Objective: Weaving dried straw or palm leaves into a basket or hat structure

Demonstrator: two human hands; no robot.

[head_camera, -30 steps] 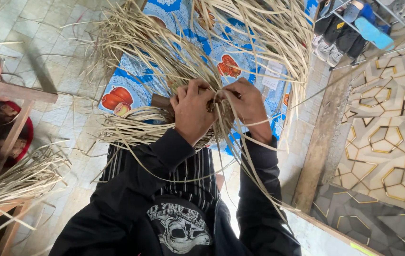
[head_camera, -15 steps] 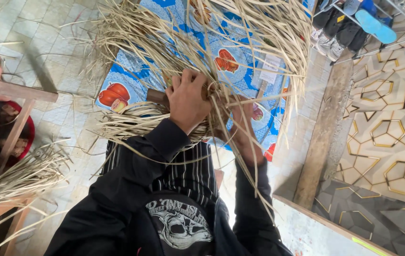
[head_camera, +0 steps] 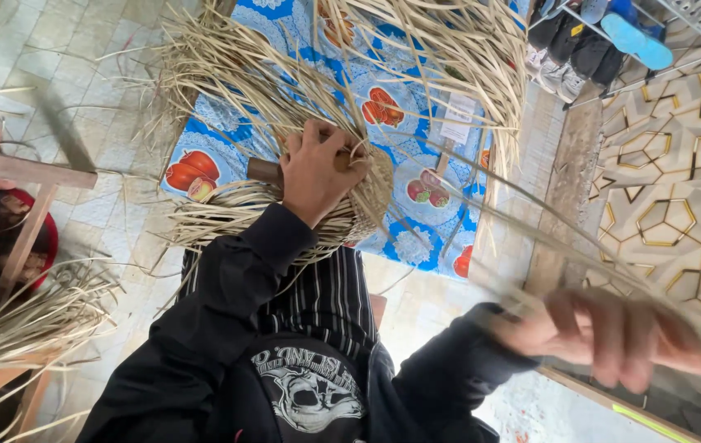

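Firmly, left hand (head_camera: 318,168) presses rounded woven basket (head_camera: 367,201); blurred right hand (head_camera: 605,336) seemingly grips straw strands (head_camera: 482,205).

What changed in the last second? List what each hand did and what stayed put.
The right hand left the half-woven pale straw basket and swung out to the person's right, drawing long straw strands taut; it is motion-blurred. The left hand kept its grip on the basket's top. The blue fruit-patterned cloth and the loose straw bundle on the floor stayed put.

Woven piece (head_camera: 367,193): dry matt straw-like strips, rough. Floor cloth (head_camera: 416,139): glossy printed plastic. Floor tiles (head_camera: 96,98): smooth, matt. Right plank (head_camera: 568,180): bare wood.
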